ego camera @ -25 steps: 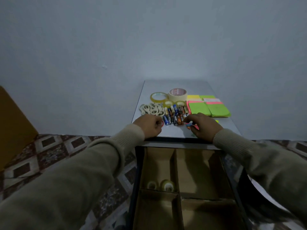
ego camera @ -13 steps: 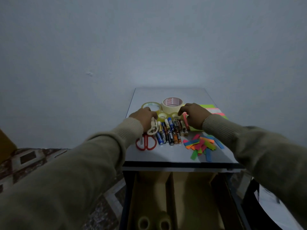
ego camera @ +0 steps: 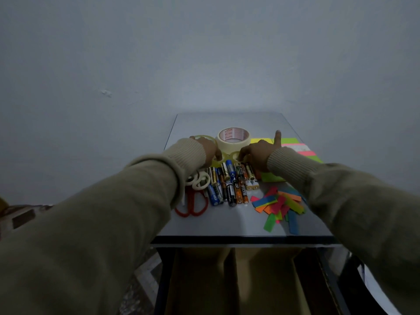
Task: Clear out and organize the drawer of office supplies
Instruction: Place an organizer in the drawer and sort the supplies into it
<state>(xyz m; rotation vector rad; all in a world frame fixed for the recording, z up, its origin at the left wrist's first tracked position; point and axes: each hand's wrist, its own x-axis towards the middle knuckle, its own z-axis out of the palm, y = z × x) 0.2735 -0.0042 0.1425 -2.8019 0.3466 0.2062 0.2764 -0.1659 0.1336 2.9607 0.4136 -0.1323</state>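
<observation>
I see my left hand [ego camera: 208, 152] bent down over a small yellow tape roll [ego camera: 225, 158], fingertips on it, though whether they pinch it I cannot tell. My right hand [ego camera: 258, 154] curls on the neighbouring small roll [ego camera: 236, 155], one finger raised. Both rolls lie on the tabletop [ego camera: 227, 223] between the big masking tape [ego camera: 233, 136] and the batteries [ego camera: 231, 183]; scissors [ego camera: 193, 204] and coloured paper strips [ego camera: 278, 204] sit nearer me, above the open drawer [ego camera: 238, 280].
</observation>
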